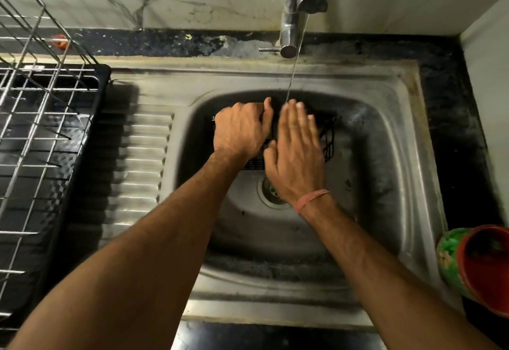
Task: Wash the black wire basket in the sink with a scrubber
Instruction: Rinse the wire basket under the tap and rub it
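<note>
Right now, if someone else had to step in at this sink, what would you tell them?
Left hand grips the black wire basket in the sink. Right hand lies flat on it, fingers straight, under the tap stream. No scrubber is visible; it may be hidden under a hand. Basket is wet. Left to do: scrub and rinse; how much scrubbing is done cannot be told.
</note>
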The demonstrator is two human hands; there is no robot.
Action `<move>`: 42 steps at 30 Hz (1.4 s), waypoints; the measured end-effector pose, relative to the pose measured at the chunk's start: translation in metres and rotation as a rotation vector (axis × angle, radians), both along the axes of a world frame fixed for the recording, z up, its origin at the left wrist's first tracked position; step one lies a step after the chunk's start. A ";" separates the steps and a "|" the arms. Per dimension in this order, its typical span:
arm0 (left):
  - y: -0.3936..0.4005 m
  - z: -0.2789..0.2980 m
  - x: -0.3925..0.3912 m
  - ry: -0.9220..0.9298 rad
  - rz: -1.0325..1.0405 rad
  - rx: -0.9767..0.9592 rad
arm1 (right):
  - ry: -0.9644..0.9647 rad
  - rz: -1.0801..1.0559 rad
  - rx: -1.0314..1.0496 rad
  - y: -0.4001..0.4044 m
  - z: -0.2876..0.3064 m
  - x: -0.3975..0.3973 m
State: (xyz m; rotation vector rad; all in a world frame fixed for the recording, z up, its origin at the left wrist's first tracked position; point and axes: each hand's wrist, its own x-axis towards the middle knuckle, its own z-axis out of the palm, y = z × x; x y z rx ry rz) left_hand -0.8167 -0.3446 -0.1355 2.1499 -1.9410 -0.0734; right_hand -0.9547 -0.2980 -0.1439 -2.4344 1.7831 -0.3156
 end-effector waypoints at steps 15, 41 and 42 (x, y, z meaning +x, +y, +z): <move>0.000 -0.001 -0.001 -0.008 0.012 -0.012 | 0.061 0.109 0.024 0.004 0.003 -0.021; 0.000 -0.002 -0.001 0.028 0.006 -0.012 | 0.008 -0.181 0.025 -0.015 0.002 -0.038; 0.000 -0.002 -0.001 0.028 0.010 -0.012 | 0.016 -0.180 0.023 -0.011 0.003 -0.028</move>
